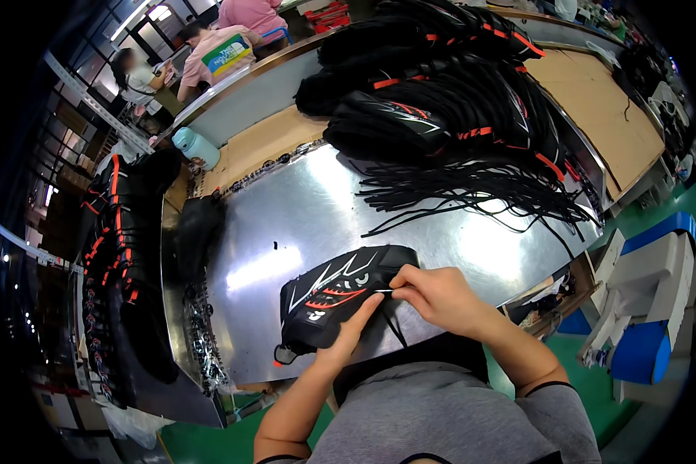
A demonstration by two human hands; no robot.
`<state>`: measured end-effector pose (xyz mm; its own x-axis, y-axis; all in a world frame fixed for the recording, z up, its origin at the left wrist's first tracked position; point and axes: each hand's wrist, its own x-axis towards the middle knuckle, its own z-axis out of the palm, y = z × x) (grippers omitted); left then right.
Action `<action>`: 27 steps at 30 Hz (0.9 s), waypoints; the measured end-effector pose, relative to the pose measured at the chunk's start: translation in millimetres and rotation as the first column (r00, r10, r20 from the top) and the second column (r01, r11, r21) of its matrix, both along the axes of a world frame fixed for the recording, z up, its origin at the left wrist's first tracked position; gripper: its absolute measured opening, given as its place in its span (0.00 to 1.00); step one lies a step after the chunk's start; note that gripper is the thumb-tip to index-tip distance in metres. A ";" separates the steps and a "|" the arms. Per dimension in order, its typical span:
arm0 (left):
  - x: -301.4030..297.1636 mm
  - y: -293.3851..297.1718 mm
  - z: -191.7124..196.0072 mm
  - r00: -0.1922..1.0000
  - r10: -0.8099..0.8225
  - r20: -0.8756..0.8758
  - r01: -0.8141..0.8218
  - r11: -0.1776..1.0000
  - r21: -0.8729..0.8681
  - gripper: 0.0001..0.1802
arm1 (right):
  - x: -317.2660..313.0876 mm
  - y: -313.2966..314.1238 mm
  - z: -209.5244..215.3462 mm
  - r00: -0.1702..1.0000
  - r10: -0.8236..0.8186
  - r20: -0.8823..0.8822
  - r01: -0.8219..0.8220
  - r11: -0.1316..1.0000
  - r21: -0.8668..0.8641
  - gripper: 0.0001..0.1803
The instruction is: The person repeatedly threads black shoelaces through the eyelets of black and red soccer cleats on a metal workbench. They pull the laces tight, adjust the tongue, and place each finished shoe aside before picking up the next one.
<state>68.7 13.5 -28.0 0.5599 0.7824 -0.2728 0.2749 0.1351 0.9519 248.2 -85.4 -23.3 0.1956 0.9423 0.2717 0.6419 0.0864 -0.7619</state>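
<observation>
A black shoe upper (pixel 329 290) with white and red print lies on its side on the metal tabletop, close to my body. My left hand (pixel 353 329) grips its near edge, thumb stretched along the opening. Beside that thumb, the closed fingertips of my right hand (pixel 441 298) pinch a thin strand at the shoe's edge, its end pale; it looks like a shoelace tip. A black shoelace (pixel 395 325) hangs down below the fingers. Part of the shoe's opening is hidden behind my hands.
Black shoelaces (pixel 472 193) lie spread across the table's far right, before stacked shoe uppers (pixel 441 116). More uppers (pixel 120 232) line the left side. A light-blue bottle (pixel 196 148) stands by the back partition (pixel 263 77). A blue-and-white chair (pixel 642 301) is at right; several people work beyond.
</observation>
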 end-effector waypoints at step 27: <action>-27.6 38.3 1.6 0.780 -0.168 -0.603 0.588 0.529 0.612 0.15 | 22.2 33.0 -86.0 0.712 -0.380 -0.591 0.321 0.924 -0.208 0.13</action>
